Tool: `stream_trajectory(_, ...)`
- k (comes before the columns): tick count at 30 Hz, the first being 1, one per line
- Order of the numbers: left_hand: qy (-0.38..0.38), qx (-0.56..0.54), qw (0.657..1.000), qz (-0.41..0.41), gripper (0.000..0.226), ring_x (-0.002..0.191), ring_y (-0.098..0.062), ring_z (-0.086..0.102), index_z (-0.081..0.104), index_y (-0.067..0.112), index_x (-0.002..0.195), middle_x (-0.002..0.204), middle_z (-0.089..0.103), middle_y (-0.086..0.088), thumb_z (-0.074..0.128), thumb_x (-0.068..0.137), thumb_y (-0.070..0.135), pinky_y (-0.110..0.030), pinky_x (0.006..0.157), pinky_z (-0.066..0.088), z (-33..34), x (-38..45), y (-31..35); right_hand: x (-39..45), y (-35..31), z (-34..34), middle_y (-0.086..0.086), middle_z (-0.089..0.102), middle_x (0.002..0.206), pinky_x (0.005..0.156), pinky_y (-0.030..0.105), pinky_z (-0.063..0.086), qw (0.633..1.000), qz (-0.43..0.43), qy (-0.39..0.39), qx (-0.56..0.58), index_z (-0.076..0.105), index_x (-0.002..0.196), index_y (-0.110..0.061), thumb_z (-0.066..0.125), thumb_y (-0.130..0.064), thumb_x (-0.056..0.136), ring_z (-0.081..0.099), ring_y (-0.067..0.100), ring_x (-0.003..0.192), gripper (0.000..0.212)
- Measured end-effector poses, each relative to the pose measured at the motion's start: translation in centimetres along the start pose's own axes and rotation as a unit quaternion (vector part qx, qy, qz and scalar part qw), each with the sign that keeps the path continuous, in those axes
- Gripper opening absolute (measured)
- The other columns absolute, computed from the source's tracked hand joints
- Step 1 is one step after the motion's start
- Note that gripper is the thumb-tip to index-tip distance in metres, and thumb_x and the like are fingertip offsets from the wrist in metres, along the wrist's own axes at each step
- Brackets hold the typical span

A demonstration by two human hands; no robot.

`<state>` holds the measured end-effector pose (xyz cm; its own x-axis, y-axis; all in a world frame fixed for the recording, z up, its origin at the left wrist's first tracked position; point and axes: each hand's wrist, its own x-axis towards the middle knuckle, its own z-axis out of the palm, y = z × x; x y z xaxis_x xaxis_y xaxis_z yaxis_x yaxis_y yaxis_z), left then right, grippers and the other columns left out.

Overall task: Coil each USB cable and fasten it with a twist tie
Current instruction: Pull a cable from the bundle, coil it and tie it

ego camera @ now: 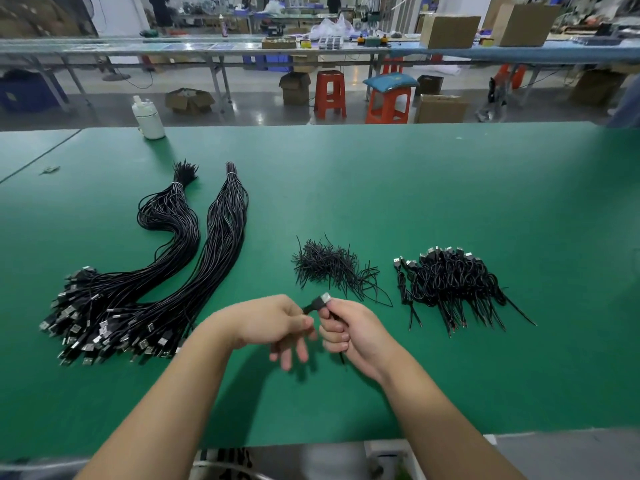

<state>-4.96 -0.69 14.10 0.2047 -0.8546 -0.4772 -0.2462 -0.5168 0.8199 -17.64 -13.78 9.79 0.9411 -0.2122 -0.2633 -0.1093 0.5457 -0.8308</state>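
My right hand (349,329) grips a black USB cable (320,303) just above the green table, its silver plug sticking up past the fingers and a short black end hanging below the palm. My left hand (277,323) pinches the same cable beside the plug, its other fingers spread downward. Two long bundles of uncoiled USB cables (156,271) lie at the left, plugs toward me. A loose heap of black twist ties (329,266) sits just beyond my hands. At the right rests a pile of coiled, tied cables (453,282).
A white plastic bottle (148,117) stands at the table's far left edge. The green table (415,188) ends at a front edge close to me. Beyond it are red stools (330,93), cardboard boxes and long workbenches.
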Motion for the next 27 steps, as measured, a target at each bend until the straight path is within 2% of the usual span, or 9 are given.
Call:
stream_trajectory(3, 0.132, -0.176, 0.974, 0.062, 0.036, 0.079, -0.023, 0.071, 0.065, -0.006, 0.101, 0.09, 0.073, -0.021, 0.039, 0.107, 0.018, -0.03, 0.075, 0.058, 1.6, 1.4, -0.2, -0.3, 0.1, 0.4, -0.004, 0.031, 0.055, 0.044, 0.023, 0.01, 0.999, -0.02, -0.02, -0.015, 0.047, 0.078, -0.014, 0.038, -0.025, 0.107, 0.019, 0.007, 0.043, 0.032)
stream_trajectory(7, 0.213, -0.429, 0.867, 0.136, 0.037, 0.102, -0.03, 0.071, 0.06, -0.006, 0.115, 0.109, 0.07, -0.024, 0.035, 0.107, 0.02, -0.033, 0.085, 0.059, 2.8, 2.8, -0.1, -0.8, 0.9, 0.7, -0.001, 0.042, 0.054, 0.043, 0.022, 0.017, 0.987, -0.011, -0.016, -0.158, 0.053, 0.079, -0.013, 0.041, -0.023, 0.107, 0.026, 0.009, 0.042, 0.032)
stream_trajectory(10, 0.197, -0.48, 0.842, 0.151, 0.037, 0.076, -0.025, 0.071, 0.06, -0.004, 0.112, 0.087, 0.073, -0.011, 0.035, 0.106, 0.022, -0.031, 0.068, 0.059, 3.4, 3.1, 0.3, -0.8, 1.5, 0.9, 0.001, 0.057, 0.056, 0.045, 0.024, 0.032, 0.963, -0.003, 0.022, -0.268, 0.058, 0.081, -0.01, 0.042, -0.021, 0.107, 0.045, 0.011, 0.042, 0.033)
stream_trajectory(12, 0.203, -0.488, 0.835, 0.151, 0.032, 0.052, -0.016, 0.051, 0.058, -0.002, 0.109, 0.064, 0.054, 0.0, 0.039, 0.105, 0.023, -0.028, 0.054, 0.049, 3.6, 3.0, 0.3, -0.8, 1.4, 0.9, 0.005, 0.065, 0.068, 0.054, 0.024, 0.044, 0.963, -0.01, 0.026, -0.27, 0.059, 0.088, -0.008, 0.044, -0.019, 0.106, 0.058, 0.013, 0.053, 0.026)
stream_trajectory(14, 0.199, -0.503, 0.827, 0.151, 0.028, 0.048, -0.013, 0.037, 0.056, 0.001, 0.104, 0.06, 0.039, 0.003, 0.041, 0.104, 0.024, -0.027, 0.048, 0.04, 3.7, 3.0, 0.1, -0.8, 1.4, 0.6, 0.004, 0.068, 0.083, 0.069, 0.027, 0.051, 0.969, -0.035, 0.004, -0.245, 0.059, 0.102, -0.009, 0.053, -0.012, 0.102, 0.065, 0.017, 0.07, 0.007)
stream_trajectory(16, 0.181, -0.498, 0.835, 0.15, 0.026, 0.048, -0.016, 0.04, 0.055, 0.004, 0.099, 0.059, 0.037, 0.001, 0.045, 0.101, 0.028, -0.027, 0.045, 0.038, 3.7, 2.9, 0.0, -0.8, 1.3, 0.4, 0.001, 0.068, 0.085, 0.079, 0.032, 0.053, 0.98, -0.056, -0.026, -0.187, 0.059, 0.114, -0.013, 0.063, -0.003, 0.094, 0.065, 0.019, 0.081, 0.022)
stream_trajectory(18, 0.153, -0.469, 0.856, 0.154, 0.027, 0.053, -0.022, 0.051, 0.056, 0.006, 0.093, 0.057, 0.042, -0.002, 0.048, 0.098, 0.032, -0.028, 0.045, 0.041, 3.8, 2.8, -0.2, -0.7, 1.4, 0.3, 0.0, 0.067, 0.082, 0.079, 0.033, 0.055, 0.984, -0.074, -0.014, -0.159, 0.066, 0.106, -0.019, 0.07, 0.0, 0.088, 0.064, 0.018, 0.082, 0.026)
stream_trajectory(23, 0.041, -0.42, 0.895, 0.145, 0.031, 0.094, -0.038, 0.065, 0.071, 0.004, 0.088, 0.068, 0.063, -0.01, 0.052, 0.096, 0.026, -0.037, 0.064, 0.053, 3.1, 2.5, -0.3, -0.5, 1.9, -0.4, 0.009, 0.065, 0.08, 0.072, 0.042, 0.048, 0.976, -0.096, 0.046, -0.191, 0.065, 0.095, -0.004, 0.08, -0.004, 0.08, 0.058, 0.022, 0.076, 0.022)
stream_trajectory(27, 0.02, -0.347, 0.933, 0.091, 0.035, 0.076, -0.028, 0.066, 0.075, 0.0, 0.09, 0.091, 0.072, -0.025, 0.054, 0.096, 0.028, -0.035, 0.064, 0.055, 2.7, 2.4, 0.3, -0.2, 2.5, -0.8, 0.012, 0.048, 0.074, 0.067, 0.04, 0.05, 0.971, -0.079, 0.065, -0.214, 0.06, 0.105, 0.007, 0.079, -0.008, 0.082, 0.05, 0.024, 0.072, 0.032)
